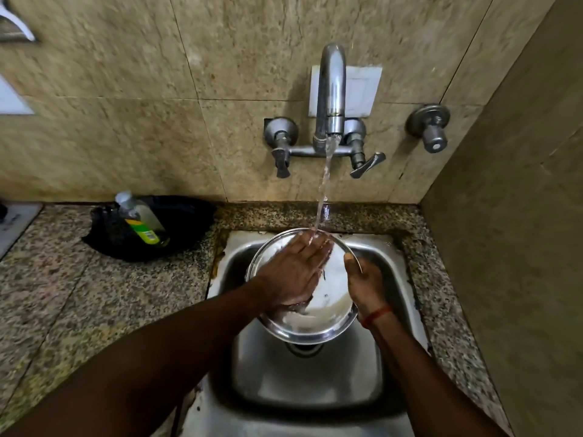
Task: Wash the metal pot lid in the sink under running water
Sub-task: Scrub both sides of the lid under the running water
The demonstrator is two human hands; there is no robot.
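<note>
The left hand (293,272), fingers straight, is pressing the metal pot lid (331,307) under running water (325,184); the right hand (366,285) is gripping its rim above the sink (309,373), a bottle (142,220) leaning nearby.

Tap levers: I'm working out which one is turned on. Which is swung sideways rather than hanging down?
The right-hand lever, beside the spout, is angled out to the right; the left-hand lever hangs straight down.

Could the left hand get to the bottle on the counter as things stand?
Probably yes: the left hand lies open on the lid, holding nothing, and the bottle leans unobstructed left of the sink.
</note>
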